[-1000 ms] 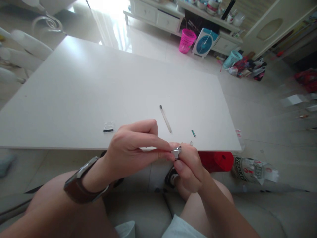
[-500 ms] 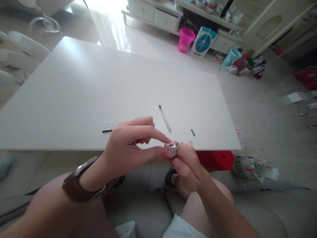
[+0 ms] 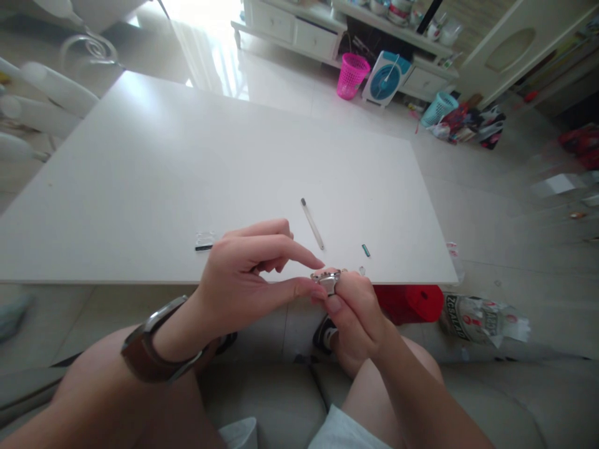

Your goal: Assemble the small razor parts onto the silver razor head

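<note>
One small silvery piece (image 3: 330,284), long axis sideways, knobbly edge facing the desk (image 3: 234,162), sits grasped by fingers of the right hand (image 3: 359,315) (left hand (image 3: 250,271) touching it; whether pinching, I cannot tell).

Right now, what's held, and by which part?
A small silvery metal piece: the right hand grips its right end; the left hand has its thumb at the left end. Exact contacts are hidden.

On the white table (image 3: 234,162) lie a slim stick (image 3: 312,224), clear piece (image 3: 204,239) and green strip (image 3: 365,251).
</note>
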### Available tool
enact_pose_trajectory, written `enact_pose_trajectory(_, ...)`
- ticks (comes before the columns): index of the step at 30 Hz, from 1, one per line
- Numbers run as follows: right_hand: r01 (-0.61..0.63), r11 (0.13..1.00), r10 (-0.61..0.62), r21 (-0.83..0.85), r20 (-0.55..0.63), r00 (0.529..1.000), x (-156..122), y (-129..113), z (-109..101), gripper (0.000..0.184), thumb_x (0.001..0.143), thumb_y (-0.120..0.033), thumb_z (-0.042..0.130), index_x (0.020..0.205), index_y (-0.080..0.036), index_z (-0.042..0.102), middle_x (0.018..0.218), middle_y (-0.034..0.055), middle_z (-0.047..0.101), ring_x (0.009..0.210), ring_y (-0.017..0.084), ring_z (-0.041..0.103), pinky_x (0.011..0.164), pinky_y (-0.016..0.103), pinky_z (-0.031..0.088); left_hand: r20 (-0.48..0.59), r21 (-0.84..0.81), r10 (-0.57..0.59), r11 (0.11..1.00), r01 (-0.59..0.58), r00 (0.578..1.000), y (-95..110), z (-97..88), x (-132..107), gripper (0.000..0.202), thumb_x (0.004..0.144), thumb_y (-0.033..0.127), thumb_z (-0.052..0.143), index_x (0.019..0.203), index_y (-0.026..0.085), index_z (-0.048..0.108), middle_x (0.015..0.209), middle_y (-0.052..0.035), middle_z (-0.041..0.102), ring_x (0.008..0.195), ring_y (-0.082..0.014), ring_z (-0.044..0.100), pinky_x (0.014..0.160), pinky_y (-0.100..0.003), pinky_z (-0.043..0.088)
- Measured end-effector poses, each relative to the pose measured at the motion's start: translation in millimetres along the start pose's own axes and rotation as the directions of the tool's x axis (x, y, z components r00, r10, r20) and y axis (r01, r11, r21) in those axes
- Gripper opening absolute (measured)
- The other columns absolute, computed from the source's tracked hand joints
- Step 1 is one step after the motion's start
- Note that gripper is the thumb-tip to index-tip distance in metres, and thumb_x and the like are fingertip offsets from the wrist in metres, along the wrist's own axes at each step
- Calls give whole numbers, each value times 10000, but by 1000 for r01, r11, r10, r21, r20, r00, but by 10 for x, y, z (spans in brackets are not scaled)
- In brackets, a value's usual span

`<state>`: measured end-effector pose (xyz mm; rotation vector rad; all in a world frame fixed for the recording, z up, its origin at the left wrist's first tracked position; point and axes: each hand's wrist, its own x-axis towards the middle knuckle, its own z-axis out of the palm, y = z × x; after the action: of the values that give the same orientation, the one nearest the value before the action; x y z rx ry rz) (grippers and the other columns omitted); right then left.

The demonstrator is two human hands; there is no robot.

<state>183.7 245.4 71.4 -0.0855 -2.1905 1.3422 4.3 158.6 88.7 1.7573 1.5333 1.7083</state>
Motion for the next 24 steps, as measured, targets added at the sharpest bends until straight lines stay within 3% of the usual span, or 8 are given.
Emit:
enact_pose_trajectory(9, -15, 1000, 14, 20, 27, 1000, 10, -14, -27, 146, 1020, -262, 457, 944, -216, 573, 778, 12, 573, 660, 166, 511, 626, 298, 454, 26, -13, 11, 1000, -11, 1000, 25, -2, 18, 110, 804, 257, 880, 798, 199, 787, 584, 59, 497, 511, -63, 460, 466, -195, 384)
enact_pose_trajectory(16, -1, 1000, 0, 13, 15, 1000, 15, -6, -12, 118, 983, -231, 468, 932, -212, 573, 781, 13, 580, 658, 165, 516, 619, 293, 457, 15, 21, 1, 1000, -2, 1000, 28, -3, 15, 145, 818, 328, 870, 782, 212, 790, 597, 40, 546, 505, -65, 471, 452, -203, 376)
enact_pose_trajectory(24, 4, 1000, -4, 12, 49, 999, 28, 6, -27, 74, 923, -168, 490, 916, -212, 549, 772, -1, 551, 650, 153, 488, 612, 290, 426, 8, -4, 46, 999, -46, 999, 26, -4, 8, 83, 806, 240, 877, 798, 219, 797, 614, 47, 539, 521, -60, 489, 462, -197, 385)
